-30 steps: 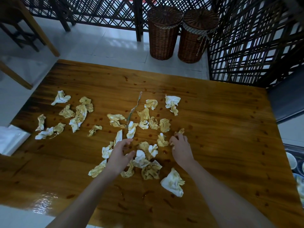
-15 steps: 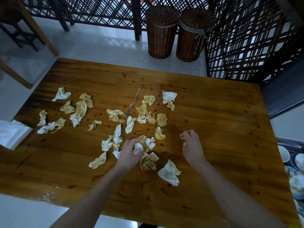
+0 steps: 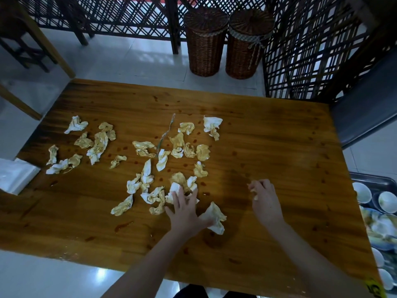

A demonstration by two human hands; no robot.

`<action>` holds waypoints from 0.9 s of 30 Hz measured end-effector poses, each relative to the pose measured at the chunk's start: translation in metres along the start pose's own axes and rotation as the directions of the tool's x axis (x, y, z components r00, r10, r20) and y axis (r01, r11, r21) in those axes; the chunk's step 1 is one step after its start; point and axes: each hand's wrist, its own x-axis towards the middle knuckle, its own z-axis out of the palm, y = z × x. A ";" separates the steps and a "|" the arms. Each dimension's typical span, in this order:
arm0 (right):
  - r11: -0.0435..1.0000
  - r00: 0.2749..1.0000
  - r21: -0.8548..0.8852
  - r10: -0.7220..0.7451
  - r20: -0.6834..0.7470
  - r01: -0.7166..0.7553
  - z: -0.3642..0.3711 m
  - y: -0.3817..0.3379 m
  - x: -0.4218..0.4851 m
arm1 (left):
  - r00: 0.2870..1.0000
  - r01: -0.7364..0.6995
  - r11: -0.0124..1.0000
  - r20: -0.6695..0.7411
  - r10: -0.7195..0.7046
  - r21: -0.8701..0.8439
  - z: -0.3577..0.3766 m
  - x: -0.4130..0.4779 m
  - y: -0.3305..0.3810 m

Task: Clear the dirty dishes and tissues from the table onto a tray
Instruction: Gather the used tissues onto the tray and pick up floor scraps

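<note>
The crumpled tissues (image 3: 180, 186) lie mid-tabletop (image 3: 279, 136), well apart from the tray (image 3: 373, 179). Your left hand (image 3: 184, 205), farther from the tray, rests on them with fingers spread. Your right hand (image 3: 266, 201), nearer the tray, curls round a tissue scrap (image 3: 255, 191) and should probably unload first.

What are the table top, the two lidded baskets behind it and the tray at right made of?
Table top: wood with a glossy varnish; grain, knots and glare show. Baskets: woven wicker or rattan, dark brown and matte; the weave is visible. Tray: probably stainless steel, going by the grey, shiny raised rim, though it is mostly cut off.
</note>
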 end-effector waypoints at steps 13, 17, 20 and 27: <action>0.999 0.999 -0.007 0.049 -0.002 -0.049 -0.016 0.039 -0.012 | 0.982 0.000 0.999 -0.186 -0.006 -0.036 -0.001 0.003 0.015; 0.999 0.999 -0.016 0.049 0.007 -0.049 -0.020 0.040 -0.011 | 0.988 -0.040 0.994 -0.151 0.024 -0.106 0.001 0.001 0.015; 0.999 0.999 -0.007 0.035 -0.003 -0.035 -0.023 0.038 -0.011 | 0.988 -0.090 0.981 -0.138 0.067 -0.171 -0.003 0.000 0.016; 0.998 0.998 -0.018 0.054 -0.033 -0.054 -0.025 0.033 -0.018 | 0.954 -0.195 0.972 -0.255 0.157 -0.133 -0.020 -0.004 0.012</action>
